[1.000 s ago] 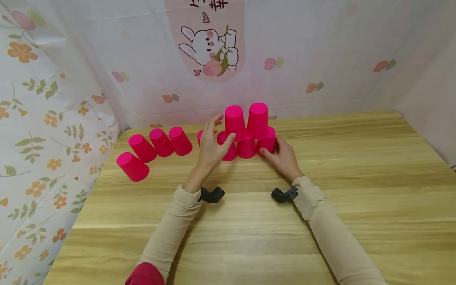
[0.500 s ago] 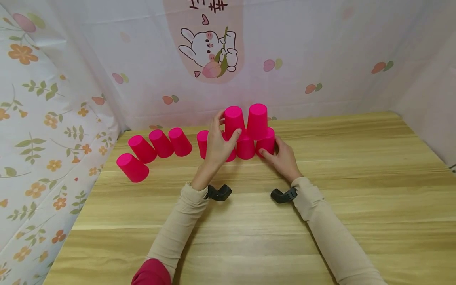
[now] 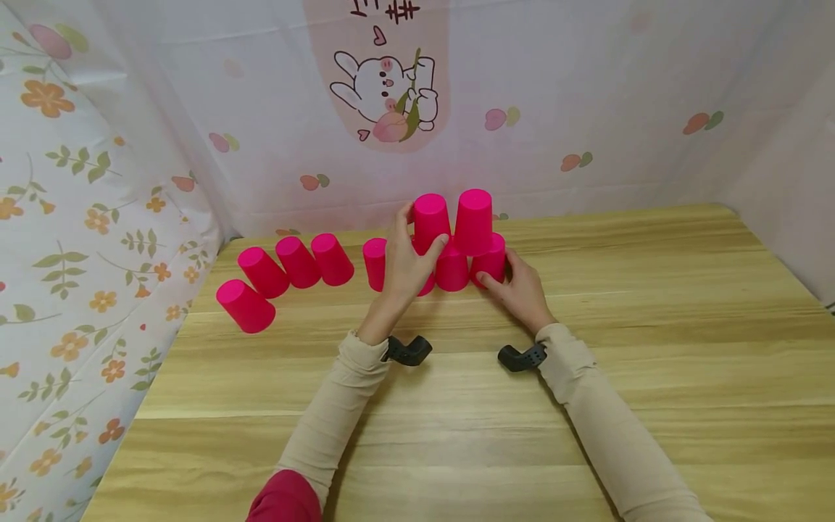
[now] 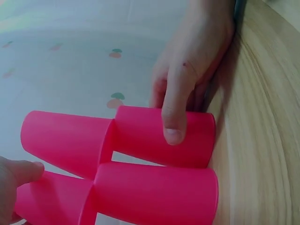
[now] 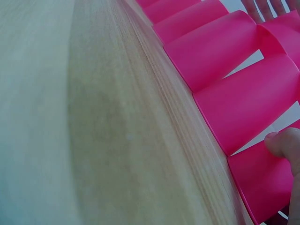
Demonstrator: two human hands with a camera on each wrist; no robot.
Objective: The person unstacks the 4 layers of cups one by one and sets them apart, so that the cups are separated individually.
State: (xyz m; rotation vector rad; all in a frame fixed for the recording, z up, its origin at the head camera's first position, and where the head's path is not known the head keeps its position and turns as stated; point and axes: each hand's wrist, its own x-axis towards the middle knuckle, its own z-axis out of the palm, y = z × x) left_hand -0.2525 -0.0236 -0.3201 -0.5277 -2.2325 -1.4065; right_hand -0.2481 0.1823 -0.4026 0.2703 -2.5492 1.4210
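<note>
Bright pink plastic cups stand upside down on the wooden table. Two form an upper row on the lower cups. My left hand [image 3: 408,261] holds the upper left cup [image 3: 430,217], with its thumb on the near side and fingers on the far left side. Beside it stands the upper right cup [image 3: 473,221]. My right hand [image 3: 520,291] grips the lower right cup [image 3: 489,262], its thumb in front. A lower middle cup [image 3: 451,271] sits next to that one. The left hand partly hides another lower cup; the left wrist view shows the right thumb [image 4: 174,126] against the pink wall.
Left of my left hand a lower cup [image 3: 375,262] stands. Further left are several separate upturned cups, the nearest one [image 3: 246,307] toward the table's left edge. A printed curtain [image 3: 554,109] hangs behind the wooden table [image 3: 470,435].
My left hand has moved right and closed in on the upper left cup, with its thumb now across the cup's lower front. The right hand and the cups stay in place.
</note>
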